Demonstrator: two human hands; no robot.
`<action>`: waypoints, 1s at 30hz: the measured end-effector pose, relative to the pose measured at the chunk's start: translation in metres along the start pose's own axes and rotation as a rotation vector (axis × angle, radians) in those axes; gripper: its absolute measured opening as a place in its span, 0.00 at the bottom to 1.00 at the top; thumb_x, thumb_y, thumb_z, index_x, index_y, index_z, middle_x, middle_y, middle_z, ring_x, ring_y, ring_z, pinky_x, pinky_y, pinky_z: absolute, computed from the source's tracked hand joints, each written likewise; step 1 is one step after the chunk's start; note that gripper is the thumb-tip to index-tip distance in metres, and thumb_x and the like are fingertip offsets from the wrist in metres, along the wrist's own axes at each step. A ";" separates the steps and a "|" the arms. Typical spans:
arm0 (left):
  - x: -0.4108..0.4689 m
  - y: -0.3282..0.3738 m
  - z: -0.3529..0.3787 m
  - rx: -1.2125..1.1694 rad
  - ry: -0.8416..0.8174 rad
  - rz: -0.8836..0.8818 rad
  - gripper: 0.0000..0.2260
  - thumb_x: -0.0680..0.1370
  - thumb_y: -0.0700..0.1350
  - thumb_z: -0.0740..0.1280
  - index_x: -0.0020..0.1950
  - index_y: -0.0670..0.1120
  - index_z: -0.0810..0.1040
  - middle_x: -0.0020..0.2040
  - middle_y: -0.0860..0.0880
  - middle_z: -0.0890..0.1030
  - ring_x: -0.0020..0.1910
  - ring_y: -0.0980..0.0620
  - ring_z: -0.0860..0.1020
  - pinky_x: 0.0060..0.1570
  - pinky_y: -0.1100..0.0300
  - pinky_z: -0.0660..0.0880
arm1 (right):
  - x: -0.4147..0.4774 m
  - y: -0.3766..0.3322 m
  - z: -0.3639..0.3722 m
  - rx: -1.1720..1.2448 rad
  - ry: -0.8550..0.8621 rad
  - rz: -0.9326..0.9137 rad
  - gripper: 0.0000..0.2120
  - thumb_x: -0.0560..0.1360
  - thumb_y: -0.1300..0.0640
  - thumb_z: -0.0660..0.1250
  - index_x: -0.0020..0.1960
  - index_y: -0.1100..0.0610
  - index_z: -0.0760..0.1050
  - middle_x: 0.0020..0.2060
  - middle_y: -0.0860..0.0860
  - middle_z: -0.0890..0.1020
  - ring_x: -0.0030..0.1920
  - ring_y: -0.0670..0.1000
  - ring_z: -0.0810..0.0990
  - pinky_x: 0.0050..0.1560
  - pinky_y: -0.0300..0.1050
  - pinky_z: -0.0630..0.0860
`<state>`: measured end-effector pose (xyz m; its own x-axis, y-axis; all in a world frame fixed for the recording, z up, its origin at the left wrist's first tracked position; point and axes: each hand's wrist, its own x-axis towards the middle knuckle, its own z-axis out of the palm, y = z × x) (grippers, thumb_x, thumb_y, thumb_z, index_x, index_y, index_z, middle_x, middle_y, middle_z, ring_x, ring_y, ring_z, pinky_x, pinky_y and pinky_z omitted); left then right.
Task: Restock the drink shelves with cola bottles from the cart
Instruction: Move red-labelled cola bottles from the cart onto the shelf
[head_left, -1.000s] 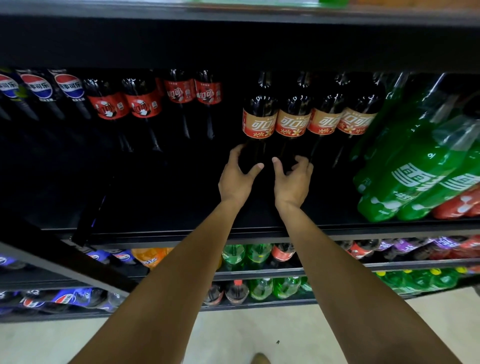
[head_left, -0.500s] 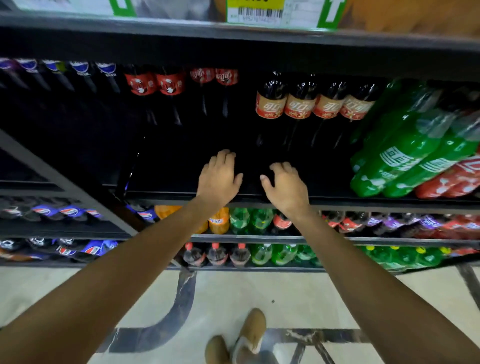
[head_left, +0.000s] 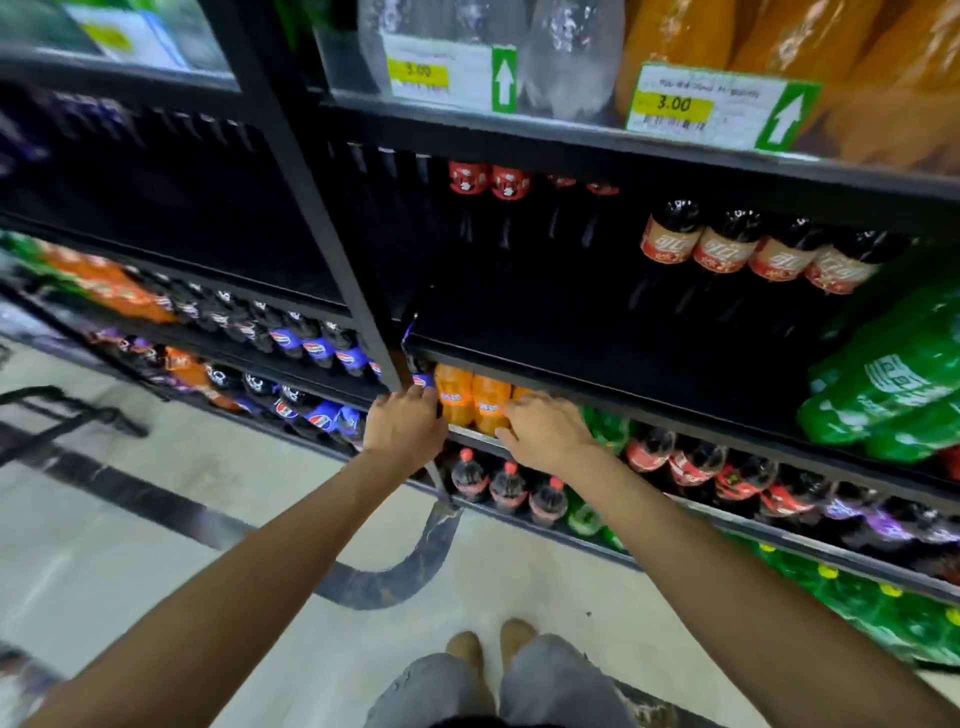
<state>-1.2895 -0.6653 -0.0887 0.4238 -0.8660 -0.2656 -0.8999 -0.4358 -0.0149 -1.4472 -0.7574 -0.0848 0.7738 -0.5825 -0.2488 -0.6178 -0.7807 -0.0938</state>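
- Left hand (head_left: 402, 426), right hand (head_left: 545, 431): empty, fingers loosely bent.
- Turn to 9 o'clock, probably the cart (head_left: 62, 415); fill the gap beside cola bottles (head_left: 670, 239) at 1 o'clock.

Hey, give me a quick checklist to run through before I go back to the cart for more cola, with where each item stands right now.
1. Left hand free: ok, it holds nothing.
2. Right hand free: ok, relaxed and holding nothing.
3. Room on the cola shelf: ok, bare dark space lies in front of the gold-label cola bottles.
4. Gold-label cola bottles standing: ok, four in a row.
5. Cart within reach: cannot tell, only a dark frame shows at the left edge.
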 end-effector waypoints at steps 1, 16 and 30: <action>-0.008 -0.014 -0.001 -0.010 -0.017 -0.048 0.17 0.80 0.50 0.57 0.66 0.44 0.71 0.63 0.44 0.75 0.63 0.42 0.73 0.61 0.51 0.67 | 0.007 -0.011 -0.003 -0.011 -0.017 -0.068 0.18 0.82 0.47 0.56 0.64 0.58 0.71 0.60 0.57 0.77 0.63 0.58 0.74 0.57 0.51 0.72; -0.116 -0.198 -0.015 -0.125 0.050 -0.688 0.20 0.80 0.55 0.58 0.67 0.45 0.69 0.65 0.45 0.74 0.65 0.44 0.72 0.62 0.50 0.67 | 0.102 -0.236 -0.058 -0.162 0.027 -0.825 0.15 0.80 0.50 0.57 0.59 0.59 0.73 0.56 0.58 0.79 0.59 0.60 0.75 0.50 0.52 0.72; -0.144 -0.438 0.014 -0.288 0.055 -0.922 0.20 0.80 0.53 0.59 0.68 0.44 0.69 0.66 0.44 0.73 0.64 0.42 0.72 0.63 0.49 0.66 | 0.233 -0.493 -0.042 -0.318 -0.080 -1.051 0.17 0.79 0.50 0.58 0.63 0.56 0.73 0.59 0.56 0.78 0.60 0.59 0.75 0.49 0.50 0.71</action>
<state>-0.9580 -0.3468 -0.0574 0.9616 -0.1611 -0.2222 -0.1551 -0.9869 0.0441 -0.9564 -0.5181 -0.0564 0.8743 0.4139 -0.2534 0.4165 -0.9080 -0.0459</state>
